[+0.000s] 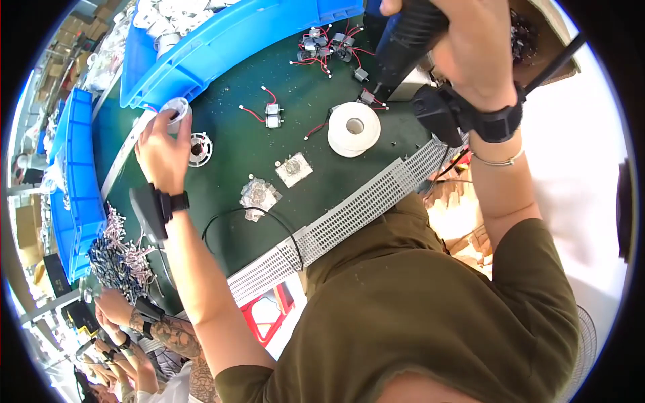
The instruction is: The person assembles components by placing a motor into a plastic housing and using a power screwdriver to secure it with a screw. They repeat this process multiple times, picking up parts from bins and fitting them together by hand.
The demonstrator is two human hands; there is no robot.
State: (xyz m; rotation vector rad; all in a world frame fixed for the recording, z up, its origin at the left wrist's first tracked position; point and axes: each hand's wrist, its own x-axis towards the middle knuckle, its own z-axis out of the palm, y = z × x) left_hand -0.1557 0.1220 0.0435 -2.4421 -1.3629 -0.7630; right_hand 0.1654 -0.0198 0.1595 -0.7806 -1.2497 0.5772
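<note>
My left hand [163, 149] pinches a round white plastic part [179, 107] over the left side of the dark green work mat [222, 171]. Just below it lies another round white piece [200, 149] with a dark centre. My right hand [478, 50] is wrapped round a black electric screwdriver [413, 33], its tip pointing down near a small motor [367, 97]. A white spool-like round part [354, 129] stands in front of that tip. A pair of small motors [273, 115] with red wires lies between my hands.
Blue bins [222, 40] of white parts stand at the back and left. Several wired motors [326, 47] lie at the far side. Two small heaps of screws [293, 169] sit nearer me. A perforated metal strip [349, 215] edges the table. Co-workers' arms [175, 332] show at lower left.
</note>
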